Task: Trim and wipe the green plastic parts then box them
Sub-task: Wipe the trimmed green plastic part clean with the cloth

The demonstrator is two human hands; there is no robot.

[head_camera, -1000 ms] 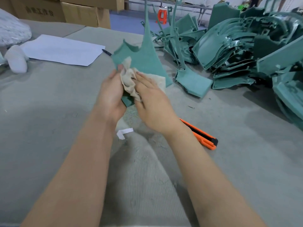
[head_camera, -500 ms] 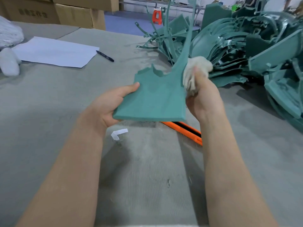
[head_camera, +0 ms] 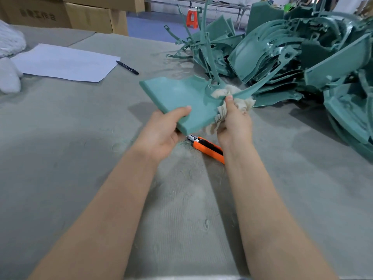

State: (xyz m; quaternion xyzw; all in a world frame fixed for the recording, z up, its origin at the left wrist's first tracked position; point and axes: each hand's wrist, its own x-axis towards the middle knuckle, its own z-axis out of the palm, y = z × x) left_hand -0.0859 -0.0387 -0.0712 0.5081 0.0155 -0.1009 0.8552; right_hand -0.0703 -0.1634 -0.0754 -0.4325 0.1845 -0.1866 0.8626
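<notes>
A flat green plastic part (head_camera: 181, 98) with a long thin arm is held above the grey table. My left hand (head_camera: 163, 130) grips its near corner, thumb on top. My right hand (head_camera: 234, 122) holds a crumpled off-white cloth (head_camera: 228, 93) against the part where the arm branches off toward the right. An orange utility knife (head_camera: 207, 148) lies on the table just under and between my hands. A big heap of green plastic parts (head_camera: 292, 57) fills the right and far side of the table.
A white sheet of paper (head_camera: 64, 61) and a black pen (head_camera: 127, 67) lie at the far left. White bagged material (head_camera: 10, 57) sits at the left edge. Cardboard boxes (head_camera: 80, 15) stand behind the table. An orange stool (head_camera: 191, 17) is on the blue floor beyond.
The part has been turned from upright to lying flat, its thin arm now pointing right. My right hand with the cloth has moved along to the arm's base. My left hand keeps its grip.
</notes>
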